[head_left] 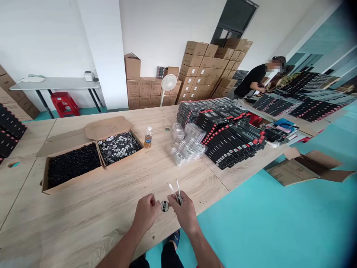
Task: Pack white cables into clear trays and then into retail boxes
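Note:
Over the wooden table's near edge, my right hand [185,213] is closed round a coiled white charging cable [173,190], whose two plug ends point up and away. My left hand [147,211] is closed in a pinch at the left edge of a small round black-and-white label [164,206]. The label lies between my hands; my right thumb is close to its other edge, and whether it touches cannot be made out. Beyond my hands, several clear plastic packs [185,150] with white cables inside are heaped on the table.
An open carton holds small black parts [74,163]; its neighbour holds black-and-white pieces [119,146]. A drink bottle [148,137] stands beside them. Stacked black boxes [231,137] cover the table's right part. A co-worker [252,80] stands farther right. An open carton [295,171] lies on the floor.

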{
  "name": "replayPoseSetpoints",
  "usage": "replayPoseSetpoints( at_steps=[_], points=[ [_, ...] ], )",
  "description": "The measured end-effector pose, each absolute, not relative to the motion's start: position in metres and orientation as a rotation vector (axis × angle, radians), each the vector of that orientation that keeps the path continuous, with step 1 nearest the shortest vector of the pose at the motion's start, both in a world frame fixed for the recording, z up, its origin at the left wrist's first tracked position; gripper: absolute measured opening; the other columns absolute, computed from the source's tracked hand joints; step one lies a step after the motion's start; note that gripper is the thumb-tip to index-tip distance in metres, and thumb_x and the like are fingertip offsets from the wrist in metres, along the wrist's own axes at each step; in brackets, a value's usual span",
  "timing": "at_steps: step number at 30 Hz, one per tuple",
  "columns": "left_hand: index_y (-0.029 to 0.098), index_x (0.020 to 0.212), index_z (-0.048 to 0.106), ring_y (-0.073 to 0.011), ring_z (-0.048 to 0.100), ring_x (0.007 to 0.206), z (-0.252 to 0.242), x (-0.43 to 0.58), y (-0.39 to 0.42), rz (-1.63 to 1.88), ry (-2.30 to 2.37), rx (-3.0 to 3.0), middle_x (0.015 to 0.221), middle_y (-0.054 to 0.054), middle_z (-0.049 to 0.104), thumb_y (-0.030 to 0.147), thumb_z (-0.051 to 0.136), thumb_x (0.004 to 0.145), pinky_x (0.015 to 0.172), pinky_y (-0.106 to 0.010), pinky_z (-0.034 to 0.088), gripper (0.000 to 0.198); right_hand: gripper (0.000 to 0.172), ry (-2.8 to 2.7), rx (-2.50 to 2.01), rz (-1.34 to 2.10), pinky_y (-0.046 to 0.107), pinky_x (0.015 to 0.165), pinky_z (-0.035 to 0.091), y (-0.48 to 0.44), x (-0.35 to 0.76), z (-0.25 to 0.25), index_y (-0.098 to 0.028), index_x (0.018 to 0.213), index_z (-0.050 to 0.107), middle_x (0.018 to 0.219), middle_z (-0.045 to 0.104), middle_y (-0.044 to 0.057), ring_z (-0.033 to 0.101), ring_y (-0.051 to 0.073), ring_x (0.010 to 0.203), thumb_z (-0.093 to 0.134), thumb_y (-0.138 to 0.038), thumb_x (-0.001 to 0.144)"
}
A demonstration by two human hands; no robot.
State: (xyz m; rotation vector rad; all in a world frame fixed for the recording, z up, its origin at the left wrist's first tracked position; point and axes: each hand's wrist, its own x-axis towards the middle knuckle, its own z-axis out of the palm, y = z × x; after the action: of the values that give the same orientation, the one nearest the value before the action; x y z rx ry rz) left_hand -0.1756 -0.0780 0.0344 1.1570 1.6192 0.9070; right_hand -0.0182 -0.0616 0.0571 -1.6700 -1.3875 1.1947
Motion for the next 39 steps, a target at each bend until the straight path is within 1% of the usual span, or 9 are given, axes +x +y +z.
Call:
replayPoseSetpoints(
  at_steps=[3, 6, 10, 15, 18, 21, 24, 32, 39],
  points=[
    [0.022, 0.073, 0.05, -0.015, 0.057, 0.07, 0.041, -0.171, -0.072, 1.163, 1.354, 0.724, 0.078, 0.0, 0.059, 0.033, 0.07, 0.071, 0.06, -0.026, 0.045, 0.023, 0.03, -1.417, -1.658, 1.201, 0.025, 0.053, 0.041, -0.062, -0.006, 0.061, -0.02, 0.076, 0.056, 0.066, 0.065, 0.003, 0.057, 0.017, 0.062, 0.061, -0.05, 0.078],
    [0.022, 0.095, 0.057, -0.0233, 0.064, 0.101, 0.045, -0.17, -0.061, 1.24, 0.924, 0.271, 0.111, -0.009, 0.064, 0.032, 0.076, 0.07, 0.084, -0.037, 0.053, 0.033, 0.029, -1.504, -1.632, 1.227, 0.024, 0.053, 0.041, -0.06, 0.003, 0.063, -0.02, 0.075, 0.056, 0.065, 0.066, 0.002, 0.053, 0.015, 0.058, 0.061, -0.048, 0.079],
    [0.021, 0.09, 0.062, -0.024, 0.064, 0.106, 0.047, -0.168, -0.049, 1.305, 0.736, 0.132, 0.107, -0.008, 0.069, 0.022, 0.08, 0.067, 0.093, -0.039, 0.051, 0.029, 0.035, -1.565, -1.626, 1.211, 0.025, 0.053, 0.042, -0.05, 0.011, 0.068, -0.021, 0.074, 0.055, 0.072, 0.067, 0.004, 0.054, 0.015, 0.056, 0.05, -0.054, 0.084],
    [0.023, 0.086, 0.062, -0.0201, 0.066, 0.1, 0.049, -0.157, -0.044, 1.46, 0.889, 0.135, 0.102, -0.004, 0.07, 0.019, 0.082, 0.06, 0.088, -0.036, 0.053, 0.033, 0.039, -1.547, -1.64, 1.038, 0.028, 0.061, 0.046, -0.036, 0.01, 0.077, -0.022, 0.072, 0.054, 0.071, 0.066, 0.006, 0.062, 0.021, 0.072, 0.043, -0.057, 0.086],
    [0.023, 0.089, 0.061, -0.0169, 0.066, 0.089, 0.055, -0.147, -0.045, 1.475, 0.896, 0.171, 0.094, -0.002, 0.068, 0.019, 0.083, 0.058, 0.084, -0.034, 0.053, 0.037, 0.038, -1.55, -1.574, 1.113, 0.027, 0.06, 0.047, -0.035, -0.004, 0.08, -0.022, 0.069, 0.054, 0.069, 0.066, 0.005, 0.064, 0.02, 0.07, 0.044, -0.053, 0.086],
    [0.022, 0.087, 0.06, -0.0139, 0.063, 0.071, 0.062, -0.138, -0.046, 1.411, 0.842, 0.264, 0.082, 0.0, 0.066, 0.022, 0.08, 0.062, 0.066, -0.029, 0.052, 0.032, 0.034, -1.606, -1.606, 1.129, 0.024, 0.052, 0.043, -0.037, -0.02, 0.079, -0.021, 0.068, 0.054, 0.064, 0.064, 0.003, 0.063, 0.018, 0.062, 0.044, -0.048, 0.087],
    [0.02, 0.081, 0.057, -0.0114, 0.056, 0.057, 0.066, -0.136, -0.047, 1.372, 0.806, 0.298, 0.072, 0.003, 0.061, 0.023, 0.076, 0.063, 0.051, -0.026, 0.044, 0.026, 0.031, -1.65, -1.675, 1.074, 0.023, 0.05, 0.039, -0.038, -0.028, 0.075, -0.022, 0.067, 0.052, 0.06, 0.063, 0.001, 0.062, 0.016, 0.057, 0.044, -0.044, 0.088],
    [0.021, 0.078, 0.049, -0.0101, 0.049, 0.045, 0.064, -0.137, -0.046, 1.391, 0.965, 0.256, 0.06, 0.005, 0.055, 0.042, 0.078, 0.062, 0.04, -0.023, 0.037, 0.039, 0.033, -1.706, -1.707, 1.087, 0.024, 0.051, 0.041, -0.041, -0.04, 0.073, -0.022, 0.062, 0.052, 0.06, 0.067, 0.002, 0.062, 0.015, 0.054, 0.046, -0.042, 0.088],
    [0.02, 0.072, 0.047, -0.009, 0.049, 0.042, 0.054, -0.142, -0.043, 1.507, 1.049, 0.268, 0.061, 0.005, 0.055, 0.043, 0.076, 0.062, 0.038, -0.022, 0.037, 0.038, 0.033, -1.712, -1.699, 1.163, 0.024, 0.049, 0.043, -0.039, -0.048, 0.074, -0.021, 0.065, 0.057, 0.066, 0.07, 0.003, 0.064, 0.015, 0.053, 0.048, -0.044, 0.087]
  ],
)
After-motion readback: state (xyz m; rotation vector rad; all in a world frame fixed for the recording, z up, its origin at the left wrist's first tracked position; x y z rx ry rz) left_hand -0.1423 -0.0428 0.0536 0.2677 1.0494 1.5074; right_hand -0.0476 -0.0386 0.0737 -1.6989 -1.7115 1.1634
